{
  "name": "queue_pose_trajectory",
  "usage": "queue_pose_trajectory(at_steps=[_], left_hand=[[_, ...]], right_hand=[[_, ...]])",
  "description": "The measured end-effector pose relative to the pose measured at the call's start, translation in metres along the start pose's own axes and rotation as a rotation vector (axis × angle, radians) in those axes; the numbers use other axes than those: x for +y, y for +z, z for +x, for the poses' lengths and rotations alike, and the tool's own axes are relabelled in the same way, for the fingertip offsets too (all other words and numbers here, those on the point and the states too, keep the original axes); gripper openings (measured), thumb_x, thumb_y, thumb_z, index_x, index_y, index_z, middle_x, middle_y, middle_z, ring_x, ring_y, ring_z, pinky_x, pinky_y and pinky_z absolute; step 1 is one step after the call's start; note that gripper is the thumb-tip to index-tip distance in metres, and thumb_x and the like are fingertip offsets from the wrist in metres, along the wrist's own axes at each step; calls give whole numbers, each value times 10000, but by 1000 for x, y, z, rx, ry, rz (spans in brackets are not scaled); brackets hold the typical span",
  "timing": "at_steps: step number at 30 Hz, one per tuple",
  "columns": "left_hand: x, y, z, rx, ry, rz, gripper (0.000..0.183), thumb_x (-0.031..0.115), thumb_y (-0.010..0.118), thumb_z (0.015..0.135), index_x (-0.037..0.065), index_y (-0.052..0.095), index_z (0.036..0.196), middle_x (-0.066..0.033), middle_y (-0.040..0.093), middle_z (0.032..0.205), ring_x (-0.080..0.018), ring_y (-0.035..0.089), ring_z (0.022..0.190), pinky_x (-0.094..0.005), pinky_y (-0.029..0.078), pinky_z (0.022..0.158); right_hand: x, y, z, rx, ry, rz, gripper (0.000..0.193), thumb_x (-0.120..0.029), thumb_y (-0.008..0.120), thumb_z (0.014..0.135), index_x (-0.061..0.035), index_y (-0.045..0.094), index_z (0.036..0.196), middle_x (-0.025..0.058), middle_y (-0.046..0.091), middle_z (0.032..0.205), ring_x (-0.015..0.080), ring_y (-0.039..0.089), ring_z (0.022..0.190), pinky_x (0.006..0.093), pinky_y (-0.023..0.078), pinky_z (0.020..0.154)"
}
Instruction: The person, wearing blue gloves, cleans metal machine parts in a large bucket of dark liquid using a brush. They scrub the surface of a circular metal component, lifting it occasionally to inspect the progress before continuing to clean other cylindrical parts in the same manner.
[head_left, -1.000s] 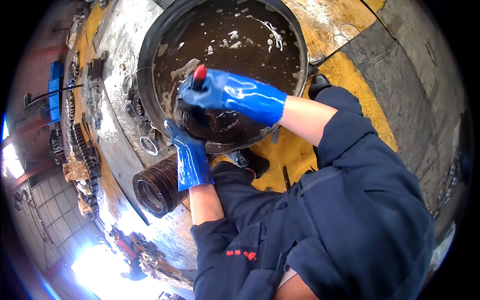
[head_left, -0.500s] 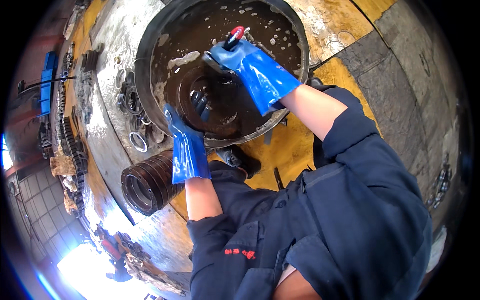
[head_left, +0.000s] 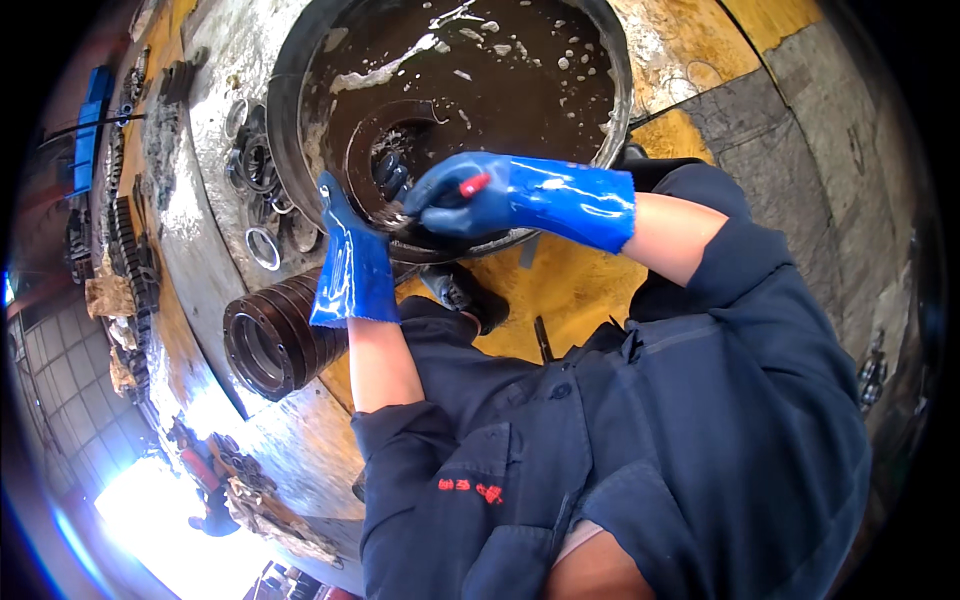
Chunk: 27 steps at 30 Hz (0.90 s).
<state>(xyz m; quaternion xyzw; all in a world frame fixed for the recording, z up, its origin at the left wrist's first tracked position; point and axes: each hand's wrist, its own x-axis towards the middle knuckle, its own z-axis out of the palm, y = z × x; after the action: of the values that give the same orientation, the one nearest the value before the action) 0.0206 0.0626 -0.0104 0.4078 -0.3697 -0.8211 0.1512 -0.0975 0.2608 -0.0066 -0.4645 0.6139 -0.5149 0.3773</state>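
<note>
"Starting with the head view, what was the position of the left hand [head_left: 352,225]?"

"The left hand, in a long blue glove, was at the near left edge of the round basin [head_left: 283,110]. Its thumb lay outside the dark ring [head_left: 380,122] and its fingers inside the bore, so the wall of the ring was held between them."

"Where was the ring located?"

"It sat inside the basin, at the near left side, amid brown liquid [head_left: 520,110]."

"Specify the right hand [head_left: 450,195]."

"The right hand, also gloved, had its fingers curled tightly around a red-ended tool [head_left: 474,184]. The tool's working end was near the ring's near wall; its form was obscured, and contact could not be confirmed."

"List the surroundings."

"Pale foam [head_left: 385,72] floated on the liquid. A ribbed dark cylinder [head_left: 275,340] lay outside the basin, beside the left glove's cuff. A bright metal ring [head_left: 263,248] and a pile of dark rings [head_left: 255,165] lay left of the basin."
</note>
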Motion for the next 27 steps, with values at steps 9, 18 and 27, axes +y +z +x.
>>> queue_pose_trajectory(at_steps=[9,18,27], left_hand=[[5,7,1,95,-80,53,798,694,314,1078,71,528,1529,-254,625,1479,-449,629,1307,-599,498,1117],[4,12,3,110,-81,123,727,668,337,1099,135,535,1553,-222,662,1413,-403,679,1206,-595,548,1044],[8,-2,20,69,-162,48,732,668,363,1088,105,557,1514,-208,681,1385,-416,696,1168,-566,553,997]], right_hand=[[48,-43,-33,-143,-314,-464,250,-212,751,858,-157,799,1098,114,787,1144,372,737,1069,457,604,939],[15,-51,-22,183,420,226,359,-413,633,975,-88,780,928,35,713,777,136,641,726,331,515,723],[-7,-10,-24,160,731,153,378,-419,676,940,-62,762,1031,156,741,909,292,696,839,395,542,784]])
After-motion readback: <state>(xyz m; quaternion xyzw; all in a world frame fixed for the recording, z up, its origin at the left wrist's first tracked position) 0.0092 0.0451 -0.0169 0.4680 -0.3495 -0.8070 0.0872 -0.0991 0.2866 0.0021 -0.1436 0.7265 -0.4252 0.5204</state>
